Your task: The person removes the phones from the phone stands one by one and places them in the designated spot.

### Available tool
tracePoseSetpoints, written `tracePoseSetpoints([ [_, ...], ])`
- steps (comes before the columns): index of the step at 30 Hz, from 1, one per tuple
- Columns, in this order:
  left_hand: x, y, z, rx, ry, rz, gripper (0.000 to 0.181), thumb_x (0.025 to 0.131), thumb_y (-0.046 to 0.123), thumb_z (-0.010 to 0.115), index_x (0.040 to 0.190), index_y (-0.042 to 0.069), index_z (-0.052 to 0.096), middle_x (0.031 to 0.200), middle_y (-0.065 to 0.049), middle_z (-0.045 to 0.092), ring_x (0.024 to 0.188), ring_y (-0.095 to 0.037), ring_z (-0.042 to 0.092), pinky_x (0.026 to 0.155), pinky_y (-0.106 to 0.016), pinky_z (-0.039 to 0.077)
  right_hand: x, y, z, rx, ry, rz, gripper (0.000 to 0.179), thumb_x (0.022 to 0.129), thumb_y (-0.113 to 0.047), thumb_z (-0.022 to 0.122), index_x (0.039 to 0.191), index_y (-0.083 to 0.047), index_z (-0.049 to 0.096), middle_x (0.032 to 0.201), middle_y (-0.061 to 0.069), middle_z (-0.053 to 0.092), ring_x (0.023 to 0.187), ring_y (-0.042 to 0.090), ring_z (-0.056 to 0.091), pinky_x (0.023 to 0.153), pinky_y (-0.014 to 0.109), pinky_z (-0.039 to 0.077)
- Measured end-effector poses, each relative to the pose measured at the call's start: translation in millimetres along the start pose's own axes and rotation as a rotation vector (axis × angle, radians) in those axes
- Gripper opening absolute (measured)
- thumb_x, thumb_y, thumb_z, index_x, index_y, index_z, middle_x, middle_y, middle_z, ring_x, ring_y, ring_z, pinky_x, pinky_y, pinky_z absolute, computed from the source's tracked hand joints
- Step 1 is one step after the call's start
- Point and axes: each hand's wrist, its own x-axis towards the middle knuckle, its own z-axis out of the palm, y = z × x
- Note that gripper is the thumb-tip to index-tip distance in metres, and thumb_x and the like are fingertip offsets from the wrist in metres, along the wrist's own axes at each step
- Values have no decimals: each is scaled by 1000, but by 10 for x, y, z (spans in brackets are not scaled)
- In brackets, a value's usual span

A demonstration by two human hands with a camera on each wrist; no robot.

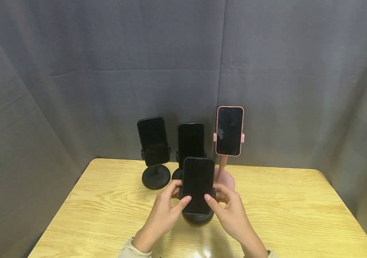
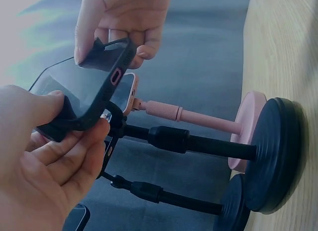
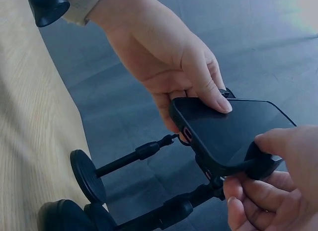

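A black smartphone (image 1: 198, 179) in a dark case leans back, screen toward me, in the side clamps of the front black phone stand (image 2: 213, 145). My left hand (image 1: 164, 211) grips its lower left side, thumb on the screen and fingers curled behind. On the lower right side my right hand (image 1: 233, 211) does the same. Both wrist views show the thumbs over the clamp arms at the phone's edges. The stand's round base (image 1: 198, 218) rests on the table below the phone.
Behind are two more black stands holding phones, one phone at left (image 1: 153, 141) and one in the middle (image 1: 191, 139). A pink stand (image 1: 224, 179) at right holds a pink-cased phone (image 1: 230, 130). Grey curtain (image 1: 122, 53) hangs behind the wooden table (image 1: 299, 208).
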Motion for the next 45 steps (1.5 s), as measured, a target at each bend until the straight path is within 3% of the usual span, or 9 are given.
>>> tracePoseSetpoints([
  [8,-32,0,-29,-22,-28,-34,29,97,17,69,123,9,60,109,-5,78,93,-15,74,80,-23,56,-3,19,1,-59,-34,11,25,95,-17,71,118,-8,69,94,6,77,87,11,72,70,25,55],
  [13,-36,6,-39,-14,-48,-67,32,98,21,68,125,5,60,111,-9,77,90,-16,72,79,-25,58,-9,9,-4,-71,-41,22,24,94,-18,72,117,-8,69,94,5,77,88,11,72,69,26,55],
  [20,-39,19,-40,28,-69,-95,44,99,27,67,128,-6,59,111,-15,73,89,-18,68,76,-26,59,-26,20,-2,-118,-2,-47,19,93,-15,74,111,-12,72,101,-2,74,86,9,63,80,24,54],
  [26,-41,25,-11,35,-95,-79,45,100,27,66,128,-7,59,113,-17,73,87,-15,67,74,-23,57,-80,11,-10,-122,29,-92,28,93,-12,73,121,-14,67,110,-4,74,97,8,62,86,24,54],
  [33,-42,32,-11,44,-87,-58,38,99,24,66,123,-4,61,106,-13,75,78,-8,62,69,-22,54,-43,-30,6,-24,81,-168,23,96,-8,67,119,-8,67,100,2,71,92,8,60,85,24,54],
  [39,-27,30,-4,45,-81,-52,32,99,22,67,120,-1,62,99,-9,74,73,-6,58,64,-20,51,51,-114,-30,95,138,-197,27,98,-2,62,125,1,62,108,-1,66,97,5,64,84,16,55],
  [45,-27,21,-29,69,-68,-65,32,98,22,68,120,-1,62,93,-6,70,69,-6,54,60,-19,48,208,-225,-38,141,114,-195,35,98,-2,61,132,1,57,112,-4,63,102,4,65,91,13,54],
])
